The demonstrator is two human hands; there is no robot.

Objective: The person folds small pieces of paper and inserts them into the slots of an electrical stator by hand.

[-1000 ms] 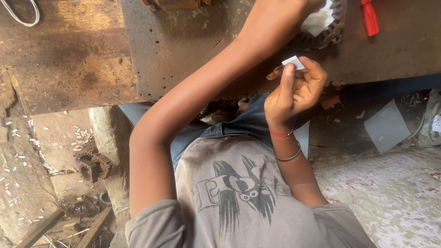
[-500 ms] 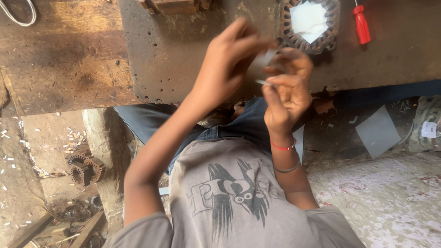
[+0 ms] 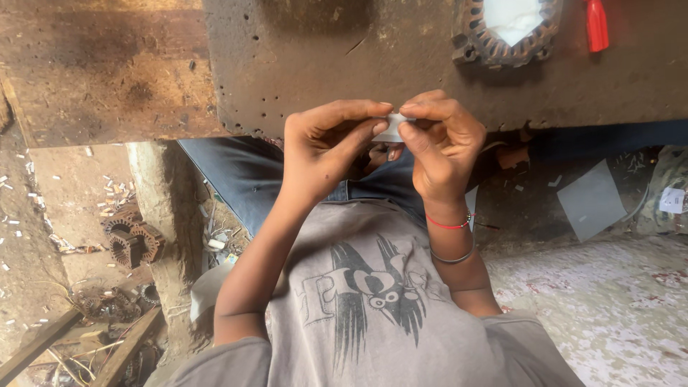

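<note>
We pinch a small white strip (image 3: 392, 127) between both hands: the left hand (image 3: 326, 154) grips its left end with thumb and forefinger, the right hand (image 3: 438, 147) its right end. The strip hovers just off the near edge of the worn bench (image 3: 315, 57), above our lap. On the bench, well apart, lie a round stator core (image 3: 505, 32) and a red handle (image 3: 596, 25).
</note>
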